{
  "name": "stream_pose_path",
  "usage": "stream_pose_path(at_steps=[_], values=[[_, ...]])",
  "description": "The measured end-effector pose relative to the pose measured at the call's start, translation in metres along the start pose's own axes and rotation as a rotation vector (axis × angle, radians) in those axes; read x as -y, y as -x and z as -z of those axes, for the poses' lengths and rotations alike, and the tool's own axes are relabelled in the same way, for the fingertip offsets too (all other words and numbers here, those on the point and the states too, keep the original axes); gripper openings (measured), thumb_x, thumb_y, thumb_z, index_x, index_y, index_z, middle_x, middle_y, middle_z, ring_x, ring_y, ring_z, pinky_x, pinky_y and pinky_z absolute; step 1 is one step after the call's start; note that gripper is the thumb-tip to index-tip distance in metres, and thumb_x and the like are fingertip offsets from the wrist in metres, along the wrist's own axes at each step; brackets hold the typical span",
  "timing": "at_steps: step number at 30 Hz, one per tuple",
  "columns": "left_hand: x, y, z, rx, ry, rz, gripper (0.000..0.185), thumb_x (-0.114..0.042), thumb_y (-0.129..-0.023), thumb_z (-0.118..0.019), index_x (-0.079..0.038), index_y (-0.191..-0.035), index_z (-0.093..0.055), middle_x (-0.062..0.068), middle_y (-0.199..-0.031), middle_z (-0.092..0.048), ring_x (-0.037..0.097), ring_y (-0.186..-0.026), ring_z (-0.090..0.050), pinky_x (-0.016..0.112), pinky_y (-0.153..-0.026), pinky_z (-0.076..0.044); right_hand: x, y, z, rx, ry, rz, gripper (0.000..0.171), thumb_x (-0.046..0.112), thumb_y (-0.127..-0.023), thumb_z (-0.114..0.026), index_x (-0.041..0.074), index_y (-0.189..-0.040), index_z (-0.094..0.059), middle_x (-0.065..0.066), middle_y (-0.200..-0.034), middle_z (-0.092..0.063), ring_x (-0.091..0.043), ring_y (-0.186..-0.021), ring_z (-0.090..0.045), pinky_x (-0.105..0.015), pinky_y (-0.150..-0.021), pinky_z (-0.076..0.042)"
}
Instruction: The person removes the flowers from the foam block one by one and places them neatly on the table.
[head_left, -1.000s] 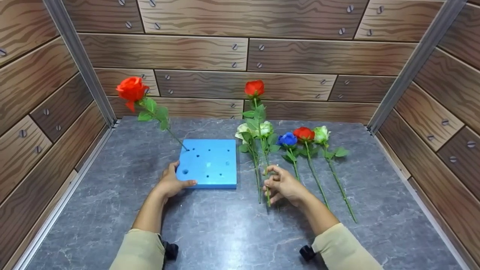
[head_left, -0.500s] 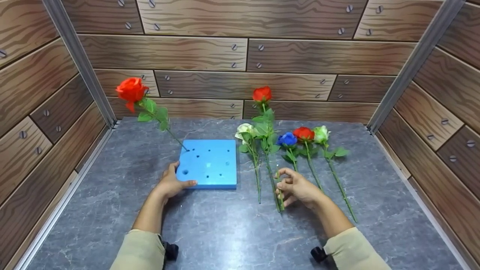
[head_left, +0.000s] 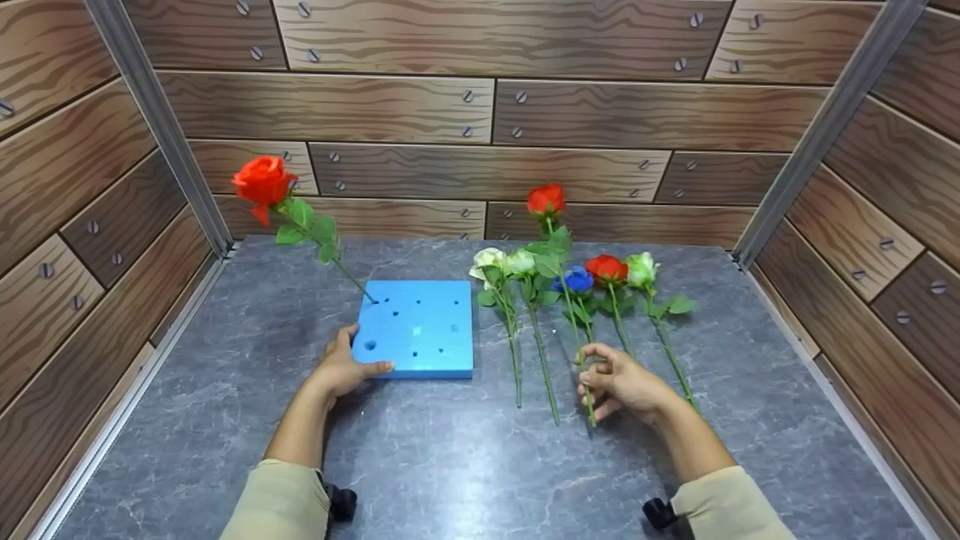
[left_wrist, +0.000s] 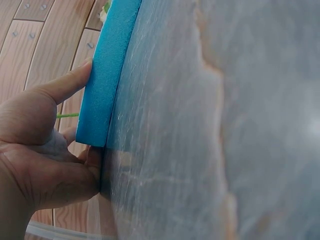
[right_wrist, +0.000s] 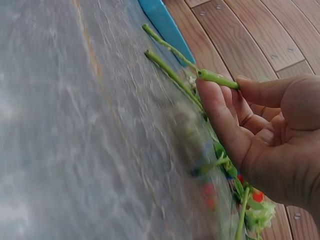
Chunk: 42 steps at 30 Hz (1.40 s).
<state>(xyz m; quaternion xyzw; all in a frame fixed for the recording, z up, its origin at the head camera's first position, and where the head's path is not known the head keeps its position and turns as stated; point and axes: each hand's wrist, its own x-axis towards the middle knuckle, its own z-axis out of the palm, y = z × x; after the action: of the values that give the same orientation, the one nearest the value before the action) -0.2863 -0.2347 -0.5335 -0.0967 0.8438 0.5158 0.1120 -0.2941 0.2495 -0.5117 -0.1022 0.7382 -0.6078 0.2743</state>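
My left hand (head_left: 341,367) holds the near left corner of a blue foam block (head_left: 417,327) with several holes; in the left wrist view the thumb (left_wrist: 65,85) lies on top of the block (left_wrist: 107,75). A red rose (head_left: 262,180) stands in the block's far left hole, leaning left. My right hand (head_left: 619,382) pinches the stem of another red rose (head_left: 545,199), raised upright; the stem end (right_wrist: 217,79) sticks out past my fingers. On the table lie two white roses (head_left: 504,262), a blue rose (head_left: 576,279), a red rose (head_left: 606,268) and a pale green rose (head_left: 643,268).
The grey marble-patterned table (head_left: 450,465) is enclosed by wood-pattern walls on the left, back and right, with metal posts (head_left: 161,127) in the corners.
My right hand has carried the held red rose to the right, from over the white roses to over the blue rose. The left hand and block have stayed put.
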Motion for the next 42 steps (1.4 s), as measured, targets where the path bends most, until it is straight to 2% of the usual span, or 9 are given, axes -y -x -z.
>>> stream_pose_path(at_steps=[11,23,28,36,42], values=[[0.0,0.002,0.001,0.004,-0.006,-0.009,0.115,-0.036,-0.092,-0.089,-0.009,-0.174,-0.012,0.033,-0.177,-0.007,0.055,-0.164,-0.013,0.07,-0.13,-0.025,-0.005,0.017,0.024,0.011,0.008,-0.028,0.033,0.012,-0.113,-0.055,0.002,-0.142,-0.041,-0.006,-0.097,-0.069,-0.017,-0.08,-0.072,-0.037,-0.065,-0.066],[0.0,0.0,0.0,-0.012,-0.011,-0.003,0.114,-0.037,-0.091,-0.089,-0.009,-0.173,-0.014,0.033,-0.177,-0.009,0.056,-0.164,-0.015,0.071,-0.13,-0.024,-0.009,0.038,0.052,0.03,-0.02,-0.009,0.023,0.011,-0.113,-0.055,0.009,-0.135,-0.047,-0.004,-0.096,-0.069,-0.015,-0.079,-0.071,-0.035,-0.065,-0.066],[0.0,0.001,-0.001,-0.02,-0.011,-0.002,0.115,-0.036,-0.091,-0.09,-0.009,-0.173,-0.014,0.033,-0.177,-0.01,0.056,-0.163,-0.015,0.071,-0.13,-0.024,-0.01,0.048,0.066,0.012,-0.012,-0.017,0.026,0.013,-0.113,-0.057,0.011,-0.136,-0.047,-0.003,-0.096,-0.07,-0.014,-0.08,-0.071,-0.033,-0.065,-0.065],[0.0,0.001,0.0,-0.015,-0.014,-0.012,0.115,-0.037,-0.091,-0.09,-0.009,-0.173,-0.014,0.033,-0.177,-0.01,0.056,-0.164,-0.015,0.071,-0.13,-0.025,-0.013,0.065,0.092,-0.004,-0.03,-0.015,0.02,0.012,-0.112,-0.057,0.024,-0.128,-0.054,0.0,-0.096,-0.069,-0.012,-0.083,-0.069,-0.033,-0.068,-0.065],[0.001,0.001,0.0,-0.01,-0.012,-0.017,0.115,-0.038,-0.091,-0.09,-0.009,-0.173,-0.015,0.033,-0.177,-0.01,0.056,-0.164,-0.015,0.071,-0.13,-0.026,-0.018,0.078,0.111,-0.008,-0.032,-0.035,0.02,0.013,-0.113,-0.055,0.028,-0.126,-0.056,0.002,-0.096,-0.069,-0.012,-0.083,-0.069,-0.034,-0.069,-0.065]])
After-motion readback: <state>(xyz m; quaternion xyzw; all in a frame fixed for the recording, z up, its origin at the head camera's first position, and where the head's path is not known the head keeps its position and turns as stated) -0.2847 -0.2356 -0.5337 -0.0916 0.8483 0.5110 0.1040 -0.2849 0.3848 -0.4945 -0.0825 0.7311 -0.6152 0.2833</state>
